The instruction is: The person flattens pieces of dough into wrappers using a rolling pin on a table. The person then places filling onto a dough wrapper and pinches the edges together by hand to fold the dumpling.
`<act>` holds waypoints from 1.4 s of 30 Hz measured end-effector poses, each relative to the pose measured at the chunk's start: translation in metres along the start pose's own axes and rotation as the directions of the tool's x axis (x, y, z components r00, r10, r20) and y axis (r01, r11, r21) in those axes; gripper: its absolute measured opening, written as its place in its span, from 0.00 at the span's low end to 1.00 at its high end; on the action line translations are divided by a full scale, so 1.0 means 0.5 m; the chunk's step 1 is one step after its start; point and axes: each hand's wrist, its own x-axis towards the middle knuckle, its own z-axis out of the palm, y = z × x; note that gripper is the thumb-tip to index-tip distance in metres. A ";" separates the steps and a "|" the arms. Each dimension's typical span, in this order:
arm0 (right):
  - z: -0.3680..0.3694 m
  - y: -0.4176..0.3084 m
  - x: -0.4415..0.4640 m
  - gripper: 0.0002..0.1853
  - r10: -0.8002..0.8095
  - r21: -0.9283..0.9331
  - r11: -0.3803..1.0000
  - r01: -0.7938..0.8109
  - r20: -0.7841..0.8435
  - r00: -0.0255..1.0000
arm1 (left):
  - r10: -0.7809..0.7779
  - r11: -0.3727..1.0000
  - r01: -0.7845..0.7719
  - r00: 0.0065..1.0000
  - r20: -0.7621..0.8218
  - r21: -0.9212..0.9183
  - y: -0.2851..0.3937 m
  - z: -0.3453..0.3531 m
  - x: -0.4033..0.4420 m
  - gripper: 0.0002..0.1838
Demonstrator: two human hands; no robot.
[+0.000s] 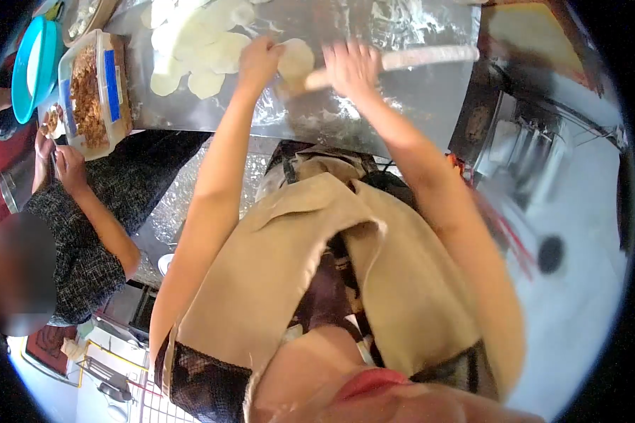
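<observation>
My left hand [259,62] pinches the left edge of a small round dough wrapper [295,60] on the floured metal table [416,106]. To its right, my right hand [353,67] lies over a wooden rolling pin [430,58], fingers on top of it. The pin's left end rests near the wrapper's lower right edge, and its floured right part points to the table's right side. Many flat, pale rounds [206,82] lie overlapping beyond my left hand.
A plastic tub of brown filling [88,99] and a turquoise basin [35,70] stand at the left. Beside them a co-worker [85,211] in dark clothes holds something small in both hands. Metal equipment [525,166] stands right of the table.
</observation>
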 end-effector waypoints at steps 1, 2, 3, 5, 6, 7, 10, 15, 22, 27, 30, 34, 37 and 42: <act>0.018 0.004 -0.062 0.15 -0.051 -0.004 0.999 0.051 -0.125 0.991 | -0.129 0.970 0.151 0.984 0.121 -0.189 -0.048 0.014 -0.015 0.16; -0.002 -0.005 -0.091 0.15 0.004 0.103 0.995 0.005 -0.092 0.996 | -0.136 0.969 0.157 0.984 0.116 -0.193 -0.043 0.010 -0.017 0.16; 0.013 -0.001 -0.064 0.15 -0.008 0.048 0.999 0.012 -0.092 0.996 | -0.028 0.995 0.041 0.988 0.150 -0.086 -0.026 0.006 -0.029 0.16; 0.062 0.002 0.069 0.15 0.033 -0.029 0.999 -0.036 -0.110 0.993 | -0.034 0.989 0.003 0.978 0.205 0.151 0.027 0.008 -0.011 0.17; 0.072 0.000 0.132 0.16 0.085 -0.055 0.994 -0.093 -0.139 0.987 | -0.036 0.989 0.006 0.979 0.200 0.149 0.033 0.001 0.019 0.17; 0.041 -0.010 0.137 0.16 0.077 -0.056 0.995 -0.086 -0.142 0.987 | 0.000 0.988 -0.041 0.963 0.271 0.147 0.036 -0.006 0.046 0.18; -0.004 -0.032 0.081 0.15 -0.060 -0.036 0.998 0.061 0.027 0.998 | -0.020 0.999 0.013 0.988 0.154 0.048 -0.021 -0.021 0.033 0.20; 0.022 -0.037 -0.030 0.11 0.004 0.056 0.998 -0.004 -0.002 1.000 | 0.017 0.999 -0.012 0.994 0.107 -0.041 -0.038 0.002 -0.060 0.18; 0.025 -0.037 -0.037 0.12 -0.153 -0.032 0.988 0.149 -0.158 0.976 | -0.052 0.997 0.054 0.998 0.044 -0.052 -0.081 -0.046 -0.012 0.19; 0.038 -0.088 0.145 0.13 0.095 -0.085 0.992 -0.096 -0.023 0.995 | -0.093 0.996 0.093 0.994 0.058 -0.003 -0.040 -0.038 -0.021 0.19; 0.038 -0.067 0.079 0.13 0.006 0.037 0.999 -0.007 0.032 0.999 | 0.060 0.997 -0.064 0.993 0.103 0.038 -0.061 -0.040 -0.013 0.19; -0.006 0.014 -0.069 0.13 -0.207 0.156 0.959 0.237 -0.189 0.960 | -0.197 0.964 0.142 0.950 -0.243 -0.227 -0.066 -0.139 -0.029 0.19; -0.007 0.068 -0.064 0.13 -0.062 0.060 0.995 0.080 -0.257 0.965 | -0.014 0.999 -0.011 0.794 -0.608 -0.038 -0.075 -0.119 0.048 0.21; 0.001 0.103 -0.062 0.11 0.077 0.049 0.996 -0.068 -0.207 0.975 | 0.069 0.997 -0.054 0.911 -0.407 0.049 -0.005 -0.002 0.125 0.17</act>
